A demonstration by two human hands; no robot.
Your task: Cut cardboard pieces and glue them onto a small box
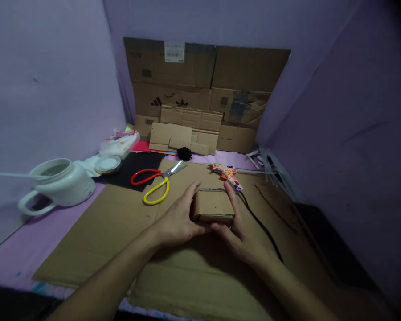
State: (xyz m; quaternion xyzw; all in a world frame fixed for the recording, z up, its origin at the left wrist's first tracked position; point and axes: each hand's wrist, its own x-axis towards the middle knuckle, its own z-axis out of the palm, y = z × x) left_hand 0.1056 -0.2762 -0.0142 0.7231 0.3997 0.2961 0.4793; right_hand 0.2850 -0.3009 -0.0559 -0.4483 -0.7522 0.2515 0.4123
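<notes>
On my feed, L hand point(180, 218) and R hand point(241, 234) are clamped on a small cardboard box point(214, 204) from opposite sides, thumbs low at its near edge. Top's on, so I'd call the basic shape done; underside's hidden, can't tell what's left there. Edges look rough, surface plain brown. Below the grip: big cardboard sheet point(96, 232). Just past R fingertips, glue gun point(225, 170), untouched, cord point(260, 223) trailing back on the right. Beyond L hand, scissors point(165, 174), idle. Farther fwd, loose cardboard pcs point(170, 133), prob. unused.
</notes>
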